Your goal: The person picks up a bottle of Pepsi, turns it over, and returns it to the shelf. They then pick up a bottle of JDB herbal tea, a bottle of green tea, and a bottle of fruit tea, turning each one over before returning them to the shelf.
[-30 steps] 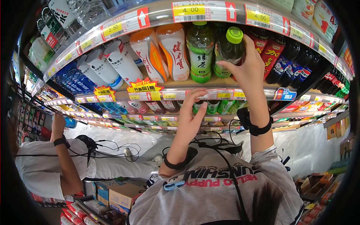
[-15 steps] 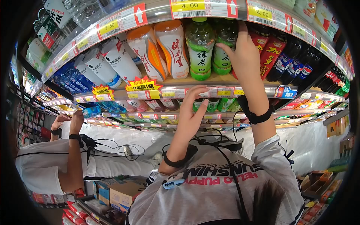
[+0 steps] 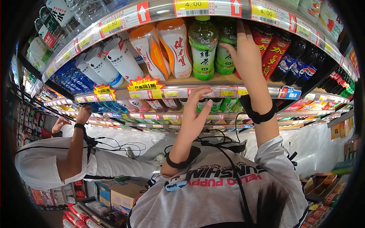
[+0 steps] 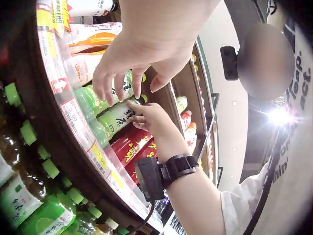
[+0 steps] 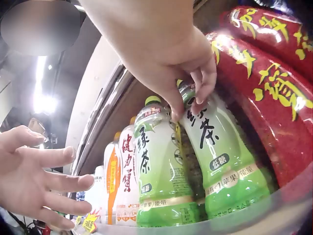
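Note:
My right hand (image 3: 247,55) grips the upper part of a green tea bottle (image 3: 225,62) that stands on the shelf. In the right wrist view, thumb and curled fingers lie around the neck and shoulder of this bottle (image 5: 220,161); the hand covers most of its cap. Close at its left stands a second green tea bottle (image 3: 203,57), upright, with a light green cap. My left hand (image 3: 194,114) hovers in front of the shelf edge, fingers spread and loosely bent, holding nothing. Seen from the left wrist, this hand (image 4: 151,54) overlaps the row of bottles.
Red herbal tea bottles (image 3: 273,53) and dark Pepsi bottles (image 3: 296,64) stand right of the green tea. Orange-and-white bottles (image 3: 152,53) and white water bottles (image 3: 121,59) stand left. A price rail (image 3: 213,11) runs above. Another person (image 3: 49,159) stands at the left.
The green tea bottle, earlier tilted forward in my right hand, now stands back beside its twin, with that hand farther in. My left hand hardly moved. The other person's hands shifted; a blue bottle left sight.

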The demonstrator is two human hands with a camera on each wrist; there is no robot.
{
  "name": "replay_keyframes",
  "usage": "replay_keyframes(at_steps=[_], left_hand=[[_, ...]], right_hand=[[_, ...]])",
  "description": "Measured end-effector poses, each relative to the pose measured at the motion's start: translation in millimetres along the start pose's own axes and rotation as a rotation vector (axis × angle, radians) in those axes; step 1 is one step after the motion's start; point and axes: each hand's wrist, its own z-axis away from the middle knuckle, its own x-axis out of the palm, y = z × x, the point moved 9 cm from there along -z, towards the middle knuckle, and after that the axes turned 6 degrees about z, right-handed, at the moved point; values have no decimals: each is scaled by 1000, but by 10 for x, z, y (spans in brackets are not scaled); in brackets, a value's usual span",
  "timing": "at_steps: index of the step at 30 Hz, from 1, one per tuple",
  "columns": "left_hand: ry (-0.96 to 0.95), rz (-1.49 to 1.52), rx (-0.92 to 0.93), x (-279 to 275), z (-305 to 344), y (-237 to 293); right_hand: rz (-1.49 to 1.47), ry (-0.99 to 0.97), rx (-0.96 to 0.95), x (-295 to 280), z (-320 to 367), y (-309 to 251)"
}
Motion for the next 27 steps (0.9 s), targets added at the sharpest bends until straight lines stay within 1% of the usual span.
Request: replay_keyframes(at_steps=[3,6,13,15,18,21,22,24,25,27], left_hand=[[-7,-10,11,2,4,1],[0,-10,11,-6,8,8],[-4,-6,25,10,7,-13],[-4,-9,35,16,2,6],[5,-14,25,7,3,-3],[7,-14,39,12,20,-11],[2,-11,31,26,34,-30],[-8,-9,15,61,80,-55],[-30,5,-25,88,108,-71],[-70,33,-101,127,156,-85]], right_hand=[[-40,-15,64,-24,6,25],[-26,10,62,-57,27,23],[1,88,6,-156,73,-41],[-9,92,23,-287,101,-168],[-43,117,-52,-438,108,-375],[-252,-40,-89,-193,73,-528],[-230,23,-126,-173,56,-594],[-181,-40,-36,2,29,-627],[-159,-70,9,63,31,-619],[-197,-44,30,82,45,-619]])
